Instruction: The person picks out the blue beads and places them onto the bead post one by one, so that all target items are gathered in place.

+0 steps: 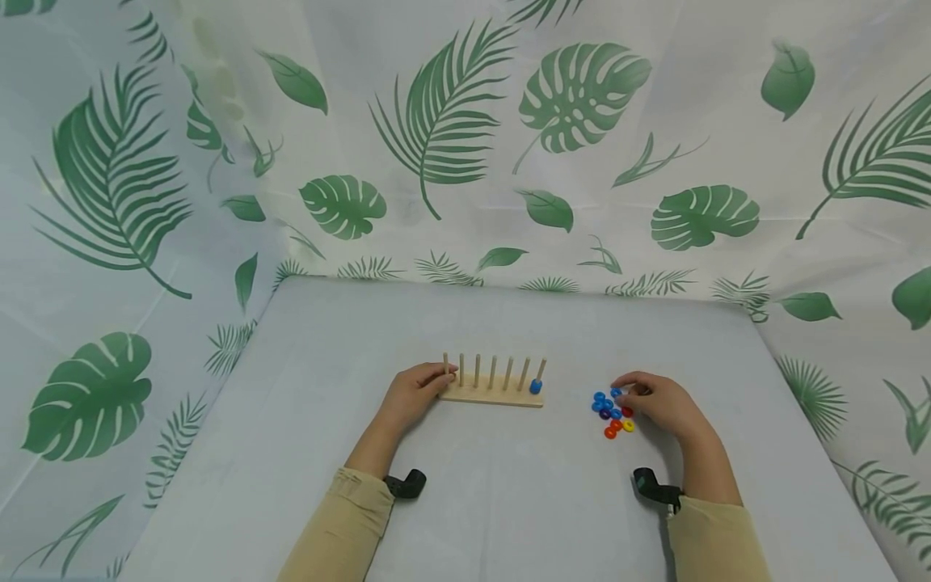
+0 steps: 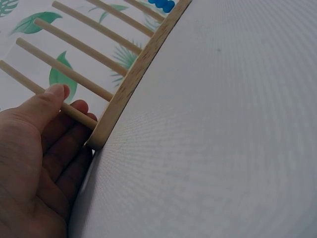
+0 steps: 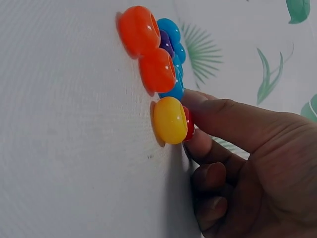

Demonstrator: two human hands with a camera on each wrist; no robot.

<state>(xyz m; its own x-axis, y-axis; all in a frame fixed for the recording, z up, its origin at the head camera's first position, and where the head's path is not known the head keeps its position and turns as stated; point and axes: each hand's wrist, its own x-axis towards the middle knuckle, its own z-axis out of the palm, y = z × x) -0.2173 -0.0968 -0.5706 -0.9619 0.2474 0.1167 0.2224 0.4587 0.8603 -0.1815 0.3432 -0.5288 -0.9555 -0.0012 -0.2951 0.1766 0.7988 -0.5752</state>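
One yellow bead (image 3: pixel 170 120) partly hides the red bead (image 3: pixel 189 124).

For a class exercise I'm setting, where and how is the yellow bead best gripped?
Probably pinch the yellow bead by its rounded outer wall, coming from the near right: it lies flat, hole upward, that side open, while the red bead sits beyond and an orange bead to its left.

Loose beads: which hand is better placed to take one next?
Right hand, probably: it is beside the loose beads, while the left hand grips the leftmost peg of the wooden rack.
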